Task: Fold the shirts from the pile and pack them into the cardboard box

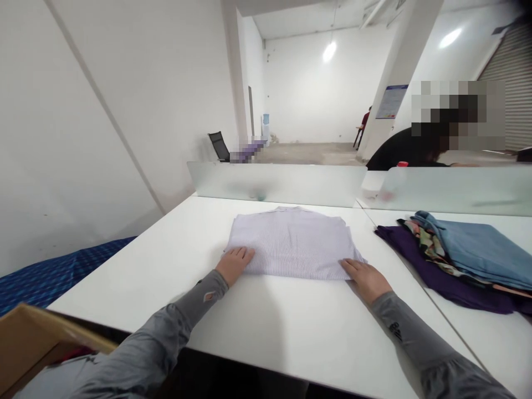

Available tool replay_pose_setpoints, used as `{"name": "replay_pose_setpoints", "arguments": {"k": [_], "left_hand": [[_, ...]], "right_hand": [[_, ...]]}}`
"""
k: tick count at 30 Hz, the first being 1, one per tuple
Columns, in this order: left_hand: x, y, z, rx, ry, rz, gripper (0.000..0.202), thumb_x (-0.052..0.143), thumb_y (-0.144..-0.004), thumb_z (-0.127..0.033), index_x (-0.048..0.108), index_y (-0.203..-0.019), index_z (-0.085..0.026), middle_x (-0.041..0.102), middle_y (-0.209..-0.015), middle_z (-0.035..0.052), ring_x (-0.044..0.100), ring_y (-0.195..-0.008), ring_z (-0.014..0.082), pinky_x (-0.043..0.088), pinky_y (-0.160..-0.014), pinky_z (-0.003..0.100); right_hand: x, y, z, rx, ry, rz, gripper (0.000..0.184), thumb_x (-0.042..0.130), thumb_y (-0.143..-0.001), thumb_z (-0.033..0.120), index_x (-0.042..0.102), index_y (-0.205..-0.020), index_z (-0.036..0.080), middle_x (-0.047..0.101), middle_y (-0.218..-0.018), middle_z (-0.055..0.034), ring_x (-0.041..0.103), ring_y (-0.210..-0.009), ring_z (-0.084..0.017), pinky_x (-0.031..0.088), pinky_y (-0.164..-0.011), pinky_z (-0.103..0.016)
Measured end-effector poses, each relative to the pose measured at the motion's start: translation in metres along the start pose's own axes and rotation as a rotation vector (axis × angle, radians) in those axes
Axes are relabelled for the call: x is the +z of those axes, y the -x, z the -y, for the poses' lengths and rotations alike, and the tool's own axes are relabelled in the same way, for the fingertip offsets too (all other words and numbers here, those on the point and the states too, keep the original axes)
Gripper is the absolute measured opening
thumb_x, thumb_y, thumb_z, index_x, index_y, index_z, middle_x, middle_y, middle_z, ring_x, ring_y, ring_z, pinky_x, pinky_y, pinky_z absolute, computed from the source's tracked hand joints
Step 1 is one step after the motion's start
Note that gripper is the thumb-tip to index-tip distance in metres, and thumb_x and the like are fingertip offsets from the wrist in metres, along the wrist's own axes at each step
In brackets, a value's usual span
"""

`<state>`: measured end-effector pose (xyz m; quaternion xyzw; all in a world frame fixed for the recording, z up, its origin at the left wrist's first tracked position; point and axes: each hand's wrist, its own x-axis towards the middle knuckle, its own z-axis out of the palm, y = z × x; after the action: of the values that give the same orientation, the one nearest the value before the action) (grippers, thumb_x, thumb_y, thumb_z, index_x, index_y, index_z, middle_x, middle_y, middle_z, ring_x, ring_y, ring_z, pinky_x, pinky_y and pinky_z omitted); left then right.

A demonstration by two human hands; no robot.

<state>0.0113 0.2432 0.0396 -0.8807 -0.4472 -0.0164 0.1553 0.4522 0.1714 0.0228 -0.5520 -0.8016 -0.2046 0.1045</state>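
Observation:
A pale lilac, finely striped shirt point(291, 244) lies folded into a wide, flattish shape on the white table point(249, 332). Its collar edge points toward the frosted divider. My left hand point(235, 265) rests on the shirt's near left corner, fingers stretched over the cloth. On the near right corner lies my right hand point(366, 278), its fingers extended flat across the fabric. Both thumbs are mostly hidden from view.
A pile of folded clothes point(477, 255), blue denim over patterned and purple cloth, lies at the right. Frosted dividers point(282, 183) line the table's far edge. A cardboard box point(45, 338) stands at lower left. Beyond the divider, a person in black point(394, 147) bends forward.

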Motion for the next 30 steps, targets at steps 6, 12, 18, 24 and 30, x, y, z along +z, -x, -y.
{"name": "replay_pose_setpoints", "arguments": {"k": [6,12,18,24,30], "left_hand": [[-0.009,0.049,-0.007,0.061,-0.026,-0.010,0.056,0.031,-0.085,0.005,0.043,-0.137,-0.012,0.050,-0.136,0.0193,0.050,-0.125,0.0273,0.045,-0.102,0.040],[-0.014,0.129,-0.027,0.080,0.046,0.075,0.064,0.034,-0.081,0.007,0.038,-0.141,-0.016,0.044,-0.143,0.0186,0.044,-0.130,0.0299,0.042,-0.104,0.044],[-0.050,0.128,-0.021,0.215,0.349,0.146,0.050,0.053,-0.084,-0.014,0.045,-0.134,-0.022,0.052,-0.136,0.0095,0.048,-0.126,0.0257,0.041,-0.105,0.041],[-0.055,-0.002,-0.065,0.330,0.527,-0.063,0.032,0.035,-0.096,-0.017,0.056,-0.120,-0.017,0.058,-0.126,0.0101,0.052,-0.120,0.0186,0.040,-0.105,0.035],[0.011,-0.084,-0.053,0.053,0.445,-0.028,0.051,0.047,-0.093,-0.046,0.046,-0.138,-0.023,0.038,-0.149,0.0096,0.033,-0.137,0.0290,0.027,-0.112,0.051]], "right_hand": [[-0.016,0.061,0.028,-0.154,0.059,-0.142,0.051,0.037,-0.082,0.001,0.058,-0.127,0.013,0.065,-0.122,-0.0125,0.064,-0.105,-0.021,0.055,-0.087,-0.036],[-0.052,0.128,0.063,-0.143,-0.047,-0.109,0.060,0.037,-0.082,0.003,0.050,-0.137,0.020,0.060,-0.131,-0.0069,0.061,-0.113,-0.021,0.056,-0.090,-0.034],[-0.092,0.099,0.057,0.000,-0.357,0.237,0.036,0.049,-0.090,0.034,0.064,-0.123,0.030,0.067,-0.119,-0.0036,0.068,-0.100,-0.024,0.056,-0.088,-0.036],[-0.056,-0.042,0.124,-0.021,-0.403,0.131,0.045,0.040,-0.094,0.031,0.052,-0.136,0.018,0.047,-0.143,-0.0140,0.045,-0.130,-0.028,0.039,-0.105,-0.050],[0.013,-0.067,0.115,0.070,-0.356,0.236,0.049,0.035,-0.096,0.043,0.045,-0.141,0.026,0.039,-0.149,-0.0090,0.031,-0.139,-0.029,0.023,-0.109,-0.061]]}}
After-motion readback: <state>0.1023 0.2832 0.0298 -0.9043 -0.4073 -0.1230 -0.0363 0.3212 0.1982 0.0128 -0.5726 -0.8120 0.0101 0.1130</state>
